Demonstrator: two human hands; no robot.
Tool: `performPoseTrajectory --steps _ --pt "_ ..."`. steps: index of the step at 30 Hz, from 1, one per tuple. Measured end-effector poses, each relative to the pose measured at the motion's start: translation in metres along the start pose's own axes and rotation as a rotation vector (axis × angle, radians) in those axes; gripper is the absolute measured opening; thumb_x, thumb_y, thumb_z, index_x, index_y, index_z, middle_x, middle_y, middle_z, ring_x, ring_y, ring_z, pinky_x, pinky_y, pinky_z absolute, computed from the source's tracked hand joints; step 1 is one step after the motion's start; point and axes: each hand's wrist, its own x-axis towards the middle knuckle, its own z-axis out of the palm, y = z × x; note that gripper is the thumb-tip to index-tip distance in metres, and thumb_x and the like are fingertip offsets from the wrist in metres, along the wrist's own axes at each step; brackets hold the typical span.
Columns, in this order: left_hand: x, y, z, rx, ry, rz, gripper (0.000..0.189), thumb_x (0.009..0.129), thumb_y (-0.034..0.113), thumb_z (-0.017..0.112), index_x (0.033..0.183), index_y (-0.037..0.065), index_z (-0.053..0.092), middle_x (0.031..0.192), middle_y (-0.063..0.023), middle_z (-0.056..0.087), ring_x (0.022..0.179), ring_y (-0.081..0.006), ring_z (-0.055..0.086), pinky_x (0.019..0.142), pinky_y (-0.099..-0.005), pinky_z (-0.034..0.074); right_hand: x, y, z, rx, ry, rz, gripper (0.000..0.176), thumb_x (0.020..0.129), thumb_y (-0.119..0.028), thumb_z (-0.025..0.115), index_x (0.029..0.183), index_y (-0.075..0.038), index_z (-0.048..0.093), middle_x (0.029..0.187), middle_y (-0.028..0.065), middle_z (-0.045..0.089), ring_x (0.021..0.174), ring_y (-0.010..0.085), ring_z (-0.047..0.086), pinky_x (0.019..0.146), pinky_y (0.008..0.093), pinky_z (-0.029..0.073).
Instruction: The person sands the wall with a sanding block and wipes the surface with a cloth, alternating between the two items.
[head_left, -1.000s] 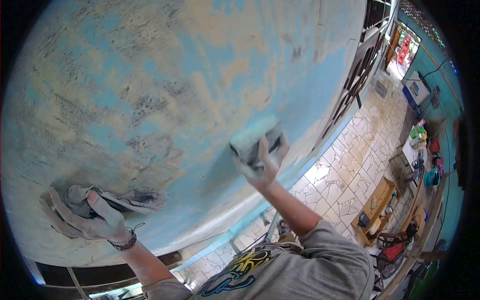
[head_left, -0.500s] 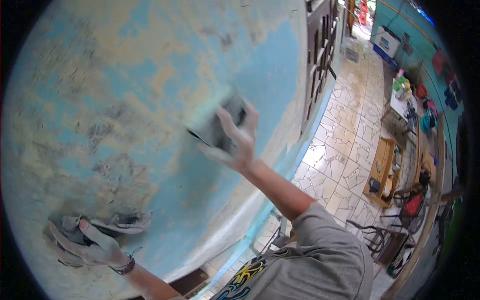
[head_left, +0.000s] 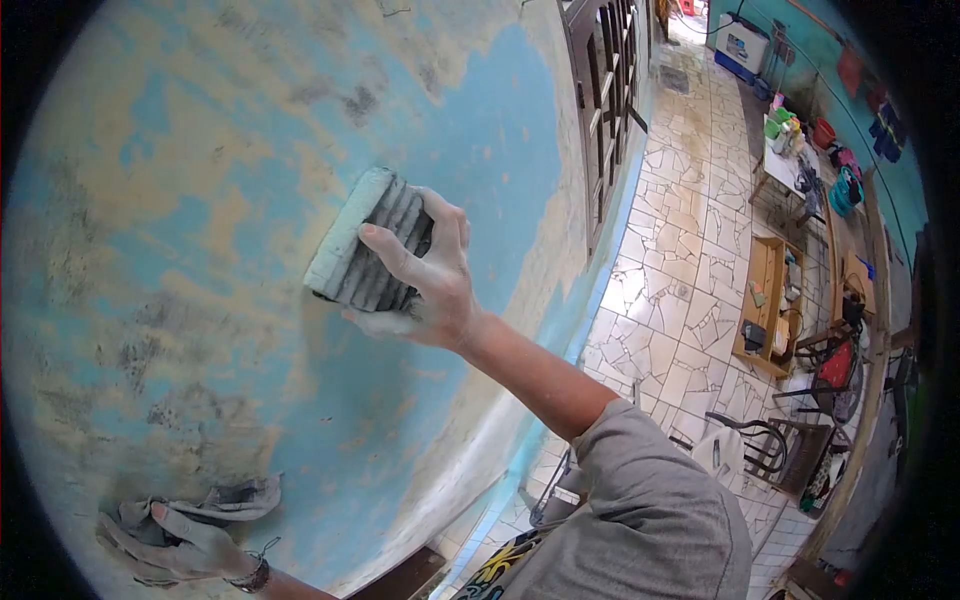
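My right hand (head_left: pixel 430 270) is closed around a sanding block (head_left: pixel 385 235) with a ridged grey back and a pale, dusty long edge. The block lies against the patchy blue and cream wall (head_left: pixel 250 330), its working face hidden. Low on the left, my left hand (head_left: pixel 185 545) wears a dark bracelet and grips a crumpled grey cloth (head_left: pixel 240 500) between thumb and fingers, close against the wall. Whitish dust coats the fingers of both hands.
A dark barred window (head_left: pixel 605 90) is set in the wall at the upper right. Beyond the tiled floor (head_left: pixel 690 230) are a wooden drawer box (head_left: pixel 765 310) with loose items, a cluttered white table (head_left: pixel 785 170), a cooler (head_left: pixel 742 48) and chairs (head_left: pixel 800 455).
My right hand has moved the sanding block down and to the left across the wall. My left hand still holds the cloth, slightly lower in view. The view has shifted a little.
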Motion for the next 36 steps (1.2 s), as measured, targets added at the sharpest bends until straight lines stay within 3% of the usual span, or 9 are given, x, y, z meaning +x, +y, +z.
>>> performPoseTrajectory --steps 2,6,11,19,23,28,31,34,36 --pt "0.007 0.005 -0.002 -0.024 0.000 0.019 0.064 0.096 0.062 0.043 0.138 0.014 0.053 0.141 -0.0127 0.051 0.126 -0.0306 0.052 0.101 -0.0499 0.041 -0.005 0.006 -0.001 0.007 0.002 -0.019 0.071 0.053 -0.036 0.086 0.120 -0.021 0.067 0.131 0.0232 0.048 0.116 0.0365 0.044 0.097 0.0448 0.033" --pt "0.001 0.005 0.004 -0.074 0.005 -0.032 0.064 0.095 0.062 0.045 0.142 0.018 0.050 0.144 -0.0091 0.049 0.131 -0.0278 0.047 0.109 -0.0482 0.032 -0.086 0.026 -0.015 0.079 -0.086 0.060 0.070 0.053 -0.039 0.086 0.120 -0.023 0.068 0.129 0.0220 0.050 0.118 0.0368 0.044 0.097 0.0445 0.032" --pt "0.003 0.012 0.001 -0.092 0.025 -0.042 0.061 0.096 0.057 0.048 0.141 0.017 0.050 0.143 -0.0098 0.049 0.130 -0.0288 0.048 0.107 -0.0482 0.034 0.013 0.004 0.001 0.078 -0.015 0.027 0.074 0.051 -0.041 0.085 0.121 -0.025 0.068 0.134 0.0232 0.042 0.116 0.0370 0.040 0.095 0.0452 0.032" --pt "0.004 0.014 0.000 -0.052 0.047 -0.001 0.060 0.097 0.056 0.047 0.142 0.016 0.050 0.144 -0.0101 0.049 0.130 -0.0294 0.047 0.108 -0.0494 0.032 -0.051 0.019 -0.016 0.082 -0.116 0.058 0.063 0.053 -0.043 0.085 0.112 -0.025 0.071 0.132 0.0239 0.048 0.114 0.0360 0.047 0.092 0.0431 0.034" --pt "0.003 0.012 0.000 0.027 -0.001 -0.037 0.060 0.097 0.056 0.047 0.141 0.016 0.050 0.143 -0.0103 0.049 0.129 -0.0296 0.048 0.108 -0.0491 0.033 0.032 0.008 -0.001 0.098 -0.058 -0.010 0.069 0.053 -0.044 0.085 0.119 -0.028 0.069 0.133 0.0216 0.045 0.116 0.0341 0.042 0.093 0.0432 0.032" --pt "0.006 0.015 0.001 -0.154 0.039 -0.016 0.059 0.097 0.057 0.045 0.142 0.018 0.049 0.146 -0.0081 0.048 0.131 -0.0284 0.048 0.110 -0.0508 0.028 -0.051 0.038 -0.025 -0.014 -0.196 0.039 0.068 0.053 -0.046 0.085 0.115 -0.023 0.071 0.133 0.0225 0.047 0.116 0.0363 0.045 0.096 0.0449 0.033" --pt "0.005 0.016 0.000 -0.089 0.051 -0.023 0.059 0.097 0.057 0.045 0.143 0.020 0.049 0.146 -0.0074 0.047 0.132 -0.0278 0.047 0.111 -0.0508 0.027 -0.044 0.033 -0.026 0.038 -0.150 0.066 0.067 0.054 -0.047 0.085 0.113 -0.020 0.072 0.131 0.0238 0.048 0.115 0.0372 0.046 0.096 0.0454 0.033" --pt "0.002 0.013 0.003 -0.039 0.038 -0.035 0.060 0.097 0.057 0.045 0.144 0.020 0.048 0.147 -0.0069 0.047 0.132 -0.0271 0.046 0.111 -0.0505 0.027 0.029 0.006 -0.009 0.063 -0.110 0.026 0.066 0.055 -0.046 0.083 0.117 -0.027 0.070 0.134 0.0254 0.044 0.118 0.0365 0.042 0.097 0.0459 0.032" --pt "0.001 0.011 0.003 -0.022 0.028 -0.040 0.060 0.097 0.057 0.044 0.144 0.021 0.047 0.147 -0.0064 0.047 0.132 -0.0266 0.046 0.111 -0.0501 0.027 0.037 0.002 -0.005 0.060 -0.091 0.018 0.066 0.055 -0.045 0.083 0.118 -0.028 0.070 0.135 0.0256 0.043 0.119 0.0364 0.042 0.097 0.0462 0.033"
